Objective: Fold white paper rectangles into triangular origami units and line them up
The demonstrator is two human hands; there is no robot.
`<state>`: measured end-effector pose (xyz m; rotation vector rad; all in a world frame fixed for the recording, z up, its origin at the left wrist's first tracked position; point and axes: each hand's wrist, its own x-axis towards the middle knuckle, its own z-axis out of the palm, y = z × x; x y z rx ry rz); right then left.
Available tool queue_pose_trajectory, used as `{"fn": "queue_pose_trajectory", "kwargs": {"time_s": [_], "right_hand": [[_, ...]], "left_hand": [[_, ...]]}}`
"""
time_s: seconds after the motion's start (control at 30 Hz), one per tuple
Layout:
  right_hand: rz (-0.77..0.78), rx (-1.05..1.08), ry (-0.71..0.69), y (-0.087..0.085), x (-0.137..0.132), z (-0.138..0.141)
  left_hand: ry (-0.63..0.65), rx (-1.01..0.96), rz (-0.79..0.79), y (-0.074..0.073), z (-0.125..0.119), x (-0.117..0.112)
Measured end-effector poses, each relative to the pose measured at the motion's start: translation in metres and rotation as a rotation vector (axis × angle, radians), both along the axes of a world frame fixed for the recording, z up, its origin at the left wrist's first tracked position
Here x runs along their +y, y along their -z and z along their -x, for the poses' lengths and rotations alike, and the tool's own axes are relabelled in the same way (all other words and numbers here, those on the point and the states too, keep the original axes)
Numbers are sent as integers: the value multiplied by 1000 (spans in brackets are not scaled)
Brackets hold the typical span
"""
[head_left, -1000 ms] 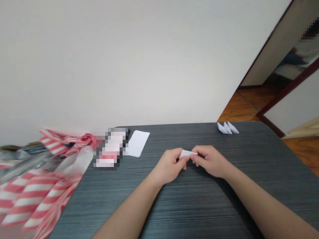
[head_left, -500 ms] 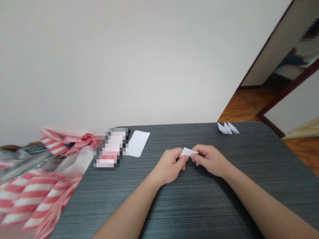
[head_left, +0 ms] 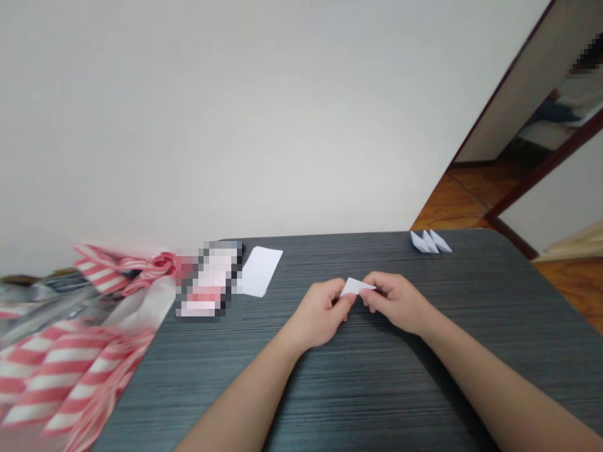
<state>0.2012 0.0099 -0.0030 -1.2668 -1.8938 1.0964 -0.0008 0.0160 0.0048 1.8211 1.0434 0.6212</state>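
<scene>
Dark table (head_left: 377, 389), left hand (head_left: 320, 314) and right hand (head_left: 400, 302) fingers pinching small folded paper (head_left: 357, 287), its lower part hidden.

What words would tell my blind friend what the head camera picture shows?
A left hand and right hand pinch a small folded white paper over a dark grey table. Three folded paper pieces sit at its far right, a flat white sheet at far left.

Bare left hand (head_left: 323, 314), bare right hand (head_left: 398, 301), both forearms (head_left: 245, 402) bare and unsleeved
</scene>
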Motion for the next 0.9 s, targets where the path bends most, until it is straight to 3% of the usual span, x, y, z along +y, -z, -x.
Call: {"fn": "queue_pose_trajectory", "kwargs": {"time_s": [0.23, 0.43, 0.9], "right_hand": [[-6, -27, -43, -4, 0, 1], [-16, -5, -12, -4, 0, 1], [61, 109, 50, 1, 3, -5]], "left_hand": [[4, 42, -53, 5, -1, 1], [-14, -7, -29, -1, -2, 0], [-53, -80, 54, 5, 1, 0]]}}
